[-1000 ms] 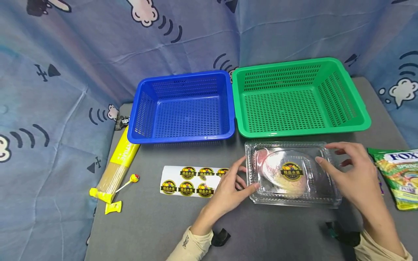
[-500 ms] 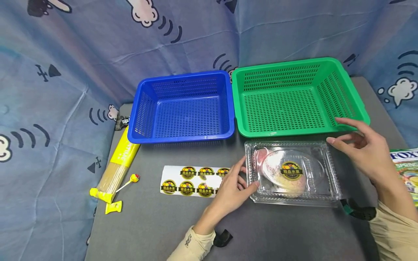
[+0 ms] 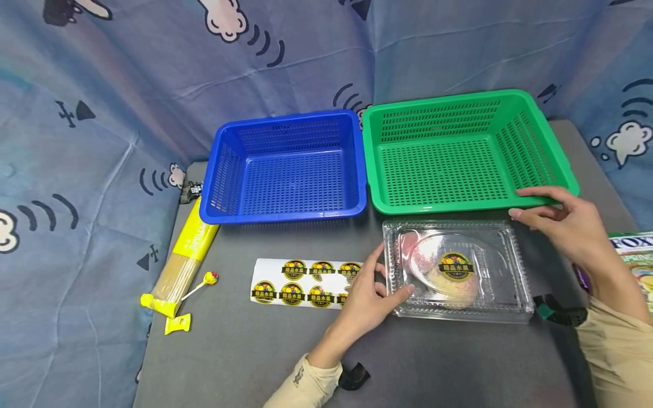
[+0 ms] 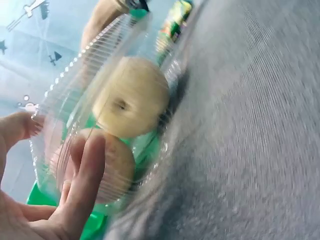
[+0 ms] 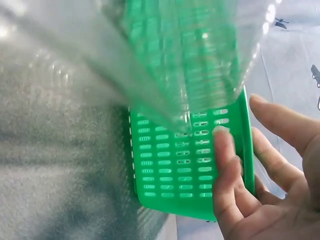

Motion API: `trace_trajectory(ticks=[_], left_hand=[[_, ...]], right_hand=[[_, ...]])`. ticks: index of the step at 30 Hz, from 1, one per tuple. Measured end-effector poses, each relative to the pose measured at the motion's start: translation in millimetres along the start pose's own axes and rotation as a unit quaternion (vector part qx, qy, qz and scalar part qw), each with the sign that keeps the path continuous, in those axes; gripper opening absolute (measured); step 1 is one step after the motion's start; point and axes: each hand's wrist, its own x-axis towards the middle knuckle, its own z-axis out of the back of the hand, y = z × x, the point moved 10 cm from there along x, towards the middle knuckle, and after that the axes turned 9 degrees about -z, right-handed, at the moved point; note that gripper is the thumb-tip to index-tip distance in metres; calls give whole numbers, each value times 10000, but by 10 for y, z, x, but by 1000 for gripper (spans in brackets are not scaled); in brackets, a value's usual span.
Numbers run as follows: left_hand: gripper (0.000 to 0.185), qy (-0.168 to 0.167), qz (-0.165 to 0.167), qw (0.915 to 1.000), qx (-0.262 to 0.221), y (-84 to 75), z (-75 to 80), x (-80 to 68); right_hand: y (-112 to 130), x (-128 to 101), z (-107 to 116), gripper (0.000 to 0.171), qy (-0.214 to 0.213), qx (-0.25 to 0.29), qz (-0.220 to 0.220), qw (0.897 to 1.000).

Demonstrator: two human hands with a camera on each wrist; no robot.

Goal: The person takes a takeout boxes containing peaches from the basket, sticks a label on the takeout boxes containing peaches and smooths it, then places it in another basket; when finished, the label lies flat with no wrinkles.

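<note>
A clear plastic fruit box (image 3: 497, 255) lies on the grey table, with a round black-and-gold sticker (image 3: 456, 267) on its lid. Two round fruits, one pale yellow (image 4: 132, 97) and one pinkish (image 4: 117, 162), show through its wall in the left wrist view. My left hand (image 3: 364, 297) holds the box's left edge, thumb over the top and fingers along the side. At the near right corner of the green basket (image 3: 436, 207), my right hand (image 3: 571, 226) pinches the rim, thumb against the outer wall and fingers over the edge.
Left of the green basket stands a blue basket (image 3: 283, 218). A sticker sheet (image 3: 298, 283) lies beside my left hand. Farther left are a noodle pack (image 3: 186, 258), a lollipop (image 3: 210, 278) and a small yellow packet (image 3: 178, 323). A snack bag (image 3: 632, 258) is partly behind my right arm.
My right hand has left the box's right side, moved up and right to the green basket's corner, and closed on its rim. My left hand has stayed on the box.
</note>
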Motion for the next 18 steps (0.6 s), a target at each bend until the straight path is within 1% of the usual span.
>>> trace_trajectory(ticks=[3,5,7,9,12,17,18], left_hand=[[93,-3,113,9978,-652,24,-35,-5],[91,0,100,9965,-835,22,-46,-11],[90,-14,29,9969,-787,8,-41,-18],[87,-43,-58,9982,-590,-5,-24,-28],[84,-27,-145,9992,-368,-22,-9,-48],[83,78,-262,9991,-324,-47,-4,-73],[84,99,-316,9991,-250,-58,0,-77]], right_hand=[[-36,45,13,45,-55,-21,-190,9998],[-52,60,32,46,-150,-78,-236,9996],[-62,73,42,46,-231,-135,-245,9993],[-59,84,48,46,-318,-230,-172,9991],[-54,96,46,46,-379,-231,-94,9990],[-49,104,37,45,-378,-206,-8,9991],[-50,106,36,45,-373,-215,-3,9991]])
